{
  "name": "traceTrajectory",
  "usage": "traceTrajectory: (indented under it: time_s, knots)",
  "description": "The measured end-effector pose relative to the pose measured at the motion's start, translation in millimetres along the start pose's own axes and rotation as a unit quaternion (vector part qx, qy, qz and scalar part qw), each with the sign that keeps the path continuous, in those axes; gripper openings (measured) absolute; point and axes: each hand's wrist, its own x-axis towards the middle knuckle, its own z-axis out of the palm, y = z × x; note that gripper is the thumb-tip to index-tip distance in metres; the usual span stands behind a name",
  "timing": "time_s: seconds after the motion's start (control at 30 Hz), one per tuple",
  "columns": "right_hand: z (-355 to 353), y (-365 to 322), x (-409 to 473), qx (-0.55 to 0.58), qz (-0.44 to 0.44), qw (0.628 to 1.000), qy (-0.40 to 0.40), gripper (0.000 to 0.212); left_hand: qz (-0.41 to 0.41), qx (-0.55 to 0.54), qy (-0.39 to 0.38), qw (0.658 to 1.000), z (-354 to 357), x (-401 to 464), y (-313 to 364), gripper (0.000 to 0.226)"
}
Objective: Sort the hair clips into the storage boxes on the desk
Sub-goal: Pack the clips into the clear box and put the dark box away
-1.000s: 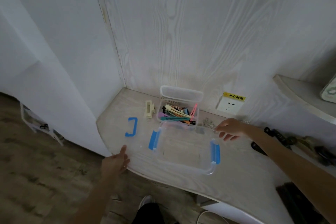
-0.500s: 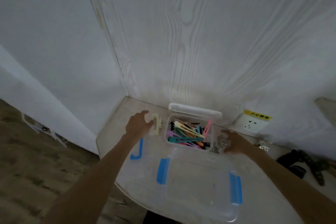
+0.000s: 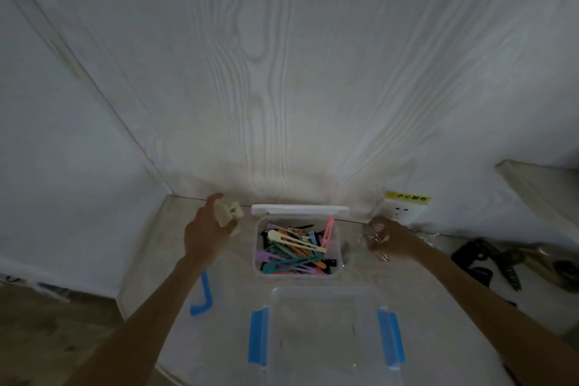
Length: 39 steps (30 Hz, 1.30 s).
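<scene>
Cream plastic claw clip (image 3: pixel 228 217) sits pinched in the left hand (image 3: pixel 204 232); the right hand (image 3: pixel 388 240) grips clear shiny clips (image 3: pixel 372 233).

A white wall socket (image 3: pixel 404 211) with a yellow warning label (image 3: pixel 411 197) sits at the desk's back, dark objects (image 3: pixel 488 260) lying farther right, beneath a shelf (image 3: pixel 539 178).

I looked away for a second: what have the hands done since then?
The left hand left the desk edge, reached forward and picked up the cream claw clip. The right hand closed on the clear clips beside the small box. Both boxes stayed put.
</scene>
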Motion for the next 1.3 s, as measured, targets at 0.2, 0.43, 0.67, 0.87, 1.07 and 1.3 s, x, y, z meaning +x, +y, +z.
traceTrajectory:
  time_s: [0.2,0.43,0.67,0.87,1.07,1.3]
  knots:
    - [-36,-12,-52,0.247,0.017,0.969,-0.027,0.043,0.000,-0.240,0.147,0.960,-27,-44,12,0.064]
    - [-45,-39,-147,0.322,-0.072,0.932,-0.149,0.033,0.119,-0.274,0.057,0.953,-52,-150,41,0.064]
    - [34,-55,-162,0.221,-0.031,0.934,-0.278,0.033,0.276,0.049,-0.036,0.959,-1,-194,31,0.066]
    - [90,-71,-146,0.192,-0.005,0.949,-0.250,0.050,0.247,0.206,-0.023,0.947,35,-194,15,0.069]
    - [92,-69,-145,0.110,-0.028,0.944,-0.311,0.056,0.154,0.005,0.056,0.986,15,-188,20,0.039]
    - [-13,-64,-122,0.240,-0.070,0.956,-0.151,0.033,-0.075,-0.061,-0.011,0.995,6,-124,29,0.043]
